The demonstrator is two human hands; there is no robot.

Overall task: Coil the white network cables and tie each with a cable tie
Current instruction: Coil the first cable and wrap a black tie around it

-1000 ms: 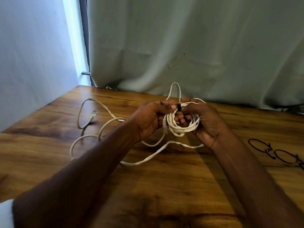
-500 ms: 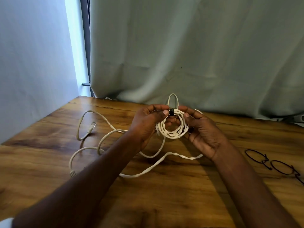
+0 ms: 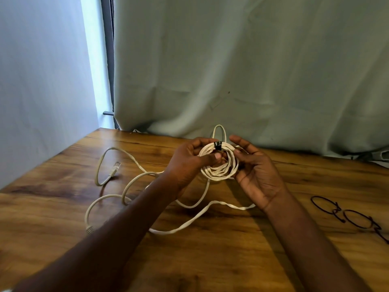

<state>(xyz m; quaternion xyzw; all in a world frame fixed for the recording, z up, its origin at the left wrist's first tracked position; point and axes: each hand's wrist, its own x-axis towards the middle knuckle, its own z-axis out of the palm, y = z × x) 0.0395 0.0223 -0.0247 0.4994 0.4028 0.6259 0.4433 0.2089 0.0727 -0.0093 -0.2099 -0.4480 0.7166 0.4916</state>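
I hold a small coil of white flat cable (image 3: 219,169) above the wooden table (image 3: 210,260). A black cable tie (image 3: 217,145) wraps the top of the coil. My left hand (image 3: 189,163) pinches the coil's left side, thumb inside the ring. My right hand (image 3: 254,171) is at the coil's right side with fingers spread, fingertips touching its edge. A loose tail of the flat cable (image 3: 202,216) trails onto the table. A second white round network cable (image 3: 117,186) lies uncoiled at the left, with one plug (image 3: 114,167) near the far left.
Black looped cable ties (image 3: 349,216) lie on the table at the right. A pale green curtain (image 3: 252,70) hangs behind the table's far edge, and a wall stands at the left.
The right hand's fingers have opened away from the coil's top. The left hand keeps hold of the coil, and the black tie stays on it.
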